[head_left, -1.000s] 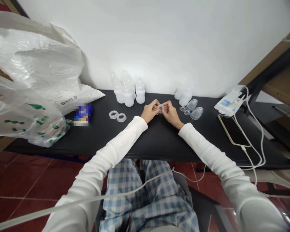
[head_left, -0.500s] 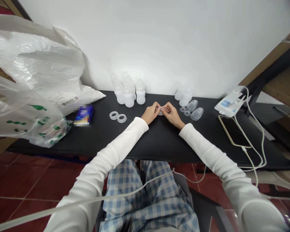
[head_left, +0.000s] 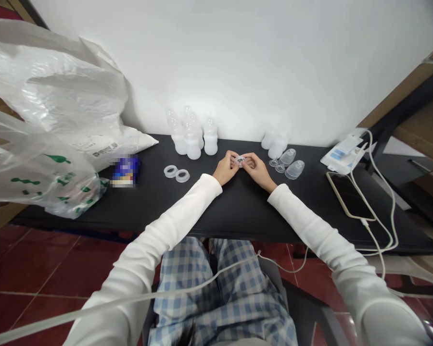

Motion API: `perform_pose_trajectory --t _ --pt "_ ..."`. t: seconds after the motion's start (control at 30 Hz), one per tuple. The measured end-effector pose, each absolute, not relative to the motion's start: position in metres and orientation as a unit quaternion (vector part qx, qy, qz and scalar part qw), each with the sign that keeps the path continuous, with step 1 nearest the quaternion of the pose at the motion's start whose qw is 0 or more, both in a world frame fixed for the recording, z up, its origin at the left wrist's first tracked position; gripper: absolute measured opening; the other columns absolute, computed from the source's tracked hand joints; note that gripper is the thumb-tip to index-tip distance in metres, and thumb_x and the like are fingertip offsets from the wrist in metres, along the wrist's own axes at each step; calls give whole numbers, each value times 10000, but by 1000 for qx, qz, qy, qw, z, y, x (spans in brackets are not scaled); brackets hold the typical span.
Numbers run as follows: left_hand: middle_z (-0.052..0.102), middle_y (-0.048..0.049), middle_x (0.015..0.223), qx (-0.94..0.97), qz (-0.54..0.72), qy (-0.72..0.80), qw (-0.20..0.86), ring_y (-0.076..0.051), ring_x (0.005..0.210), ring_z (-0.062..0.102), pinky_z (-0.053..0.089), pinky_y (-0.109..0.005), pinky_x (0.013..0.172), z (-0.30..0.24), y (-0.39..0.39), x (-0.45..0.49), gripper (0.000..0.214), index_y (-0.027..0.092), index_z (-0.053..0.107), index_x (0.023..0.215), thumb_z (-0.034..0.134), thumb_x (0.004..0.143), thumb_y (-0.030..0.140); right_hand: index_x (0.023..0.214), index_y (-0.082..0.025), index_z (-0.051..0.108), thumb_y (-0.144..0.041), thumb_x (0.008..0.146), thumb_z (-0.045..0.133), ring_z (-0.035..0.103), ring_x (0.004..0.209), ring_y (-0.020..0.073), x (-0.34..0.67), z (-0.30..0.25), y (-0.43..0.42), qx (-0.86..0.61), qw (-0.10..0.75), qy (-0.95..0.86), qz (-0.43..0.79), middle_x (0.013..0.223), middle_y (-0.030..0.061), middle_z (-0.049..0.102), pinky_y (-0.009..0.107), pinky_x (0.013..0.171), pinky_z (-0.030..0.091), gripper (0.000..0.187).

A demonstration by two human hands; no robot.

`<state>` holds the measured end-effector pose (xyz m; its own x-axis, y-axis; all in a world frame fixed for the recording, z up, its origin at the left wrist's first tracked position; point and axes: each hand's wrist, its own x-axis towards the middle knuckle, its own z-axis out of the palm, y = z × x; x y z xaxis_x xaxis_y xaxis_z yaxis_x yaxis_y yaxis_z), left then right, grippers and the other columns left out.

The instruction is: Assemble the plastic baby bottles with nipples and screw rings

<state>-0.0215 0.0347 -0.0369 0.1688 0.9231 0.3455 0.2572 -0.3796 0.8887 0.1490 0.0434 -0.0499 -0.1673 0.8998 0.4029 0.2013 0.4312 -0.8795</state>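
Note:
Between my two hands, above the black table [head_left: 238, 211], is a whitish bottle collar ring [head_left: 240, 159]. My left hand [head_left: 226, 167] grips its left side and my right hand [head_left: 256, 169] its right side, fingertips nearly meeting. Whether a nipple sits inside the ring is too small to tell. To the left, two more collar rings [head_left: 182, 176] lie flat, touching each other. Near my right hand lie two clear nipples [head_left: 280, 168] and two clear bottle caps [head_left: 294, 169]. Several capped baby bottles [head_left: 193, 144] stand behind my left hand.
More white bottles [head_left: 278, 146] stand against the wall at right. A phone [head_left: 350, 196] on a white cable and a white-and-blue packet [head_left: 344, 154] lie at the right. Large plastic bags [head_left: 54, 96] and a blurred blue packet [head_left: 126, 171] occupy the left side.
My hands have tilted the ring, so its round opening now faces up towards me. The fingers have shifted their hold around it; nothing else has moved noticeably.

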Motion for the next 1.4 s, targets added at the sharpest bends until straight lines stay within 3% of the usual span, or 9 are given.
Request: perform_pose_trajectory --t 0.23,0.47,0.77,0.9,1.13,1.4 --pt "615 54 755 622 502 463 385 -94 708 592 503 -236 733 -36 35 -18 295 208 500 840 733 727 67 938 -235 614 -611 767 773 648 776 167 147 -50 43 -400 492 -692 345 854 27 687 342 753 560 443" --pt "591 70 695 602 493 498 383 -97 657 574 481 -251 727 -27 28 -14 284 206 516 815 717 719 31 901 -231 614 -593 805 731 592 689 144 142 -44 36 -431 500 -689 300 742 -10 637 306 682 515 392" --pt "625 71 693 565 509 451 466 -86 602 629 517 -229 675 -34 32 -12 276 198 538 939 705 780 47 950 -227 601 -629 844 665 600 704 147 142 -40 31 -453 502 -673 301 779 -8 638 318 710 510 420" --pt "649 54 694 559 516 435 482 -80 611 647 538 -219 679 -37 33 -12 142 186 581 922 695 857 131 934 -226 584 -690 855 628 574 673 136 141 -40 32 -432 514 -675 306 753 -16 613 302 668 492 473" --pt "605 75 583 606 493 437 447 -76 518 608 483 -186 550 -32 27 -14 161 206 545 819 685 897 223 840 -236 554 -745 816 652 483 615 117 141 -41 33 -419 517 -675 318 684 -35 543 281 598 432 519" --pt "586 79 587 634 483 450 403 -82 516 600 475 -193 546 -32 26 -16 213 217 509 803 696 886 274 830 -243 510 -773 807 643 454 617 118 142 -41 35 -407 500 -687 334 684 -38 505 274 587 398 546"
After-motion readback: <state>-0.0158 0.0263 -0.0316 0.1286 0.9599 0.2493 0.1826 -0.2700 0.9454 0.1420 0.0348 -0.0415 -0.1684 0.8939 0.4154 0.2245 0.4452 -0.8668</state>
